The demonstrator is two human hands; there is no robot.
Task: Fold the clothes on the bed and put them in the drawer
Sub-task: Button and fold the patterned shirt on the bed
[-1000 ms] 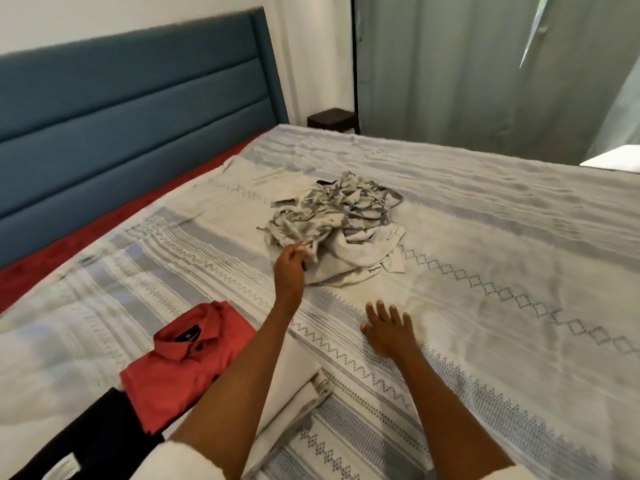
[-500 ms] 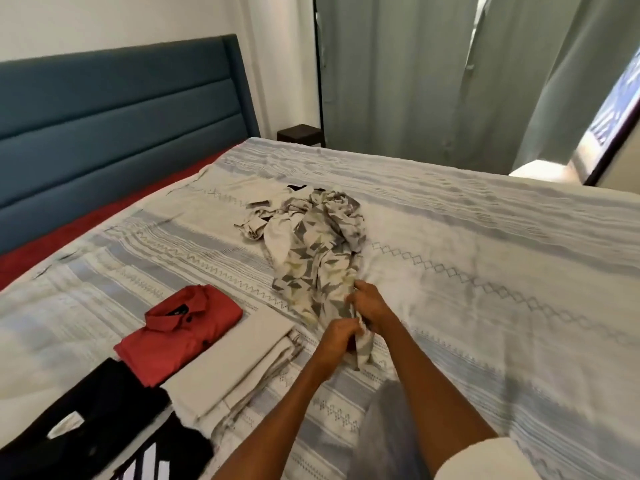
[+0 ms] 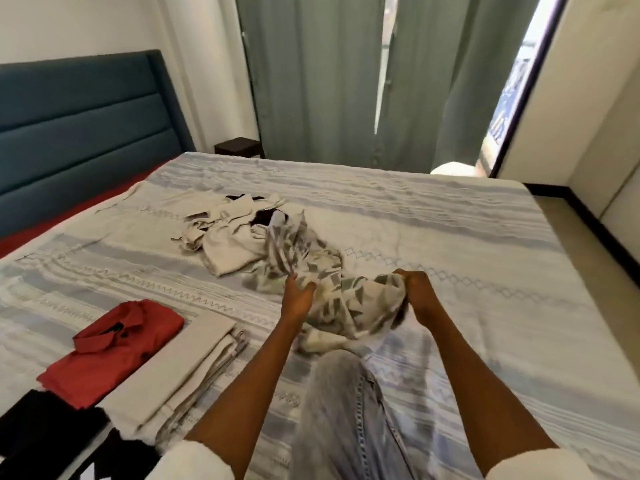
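Between left hand [image 3: 298, 295] and right hand [image 3: 417, 293], both gripping, stretches the patterned garment [image 3: 349, 299].

A padded blue upholstered headboard [image 3: 83, 133] stands at the left. Grey-green pleated curtains [image 3: 311, 81] hang along the far wall, with a small dark wooden bedside stand [image 3: 238, 147] below their left edge.

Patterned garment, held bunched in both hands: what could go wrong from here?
1. The patterned garment trails back toward the beige clothes; pulling it nearer could drag that unfolded pile along.
2. The left hand and right hand grip it as a wad, so a fold started without spreading it flat would likely come out crooked.
3. The folded red shirt and folded beige piece lie near the left arm; a wide shake might disturb them.
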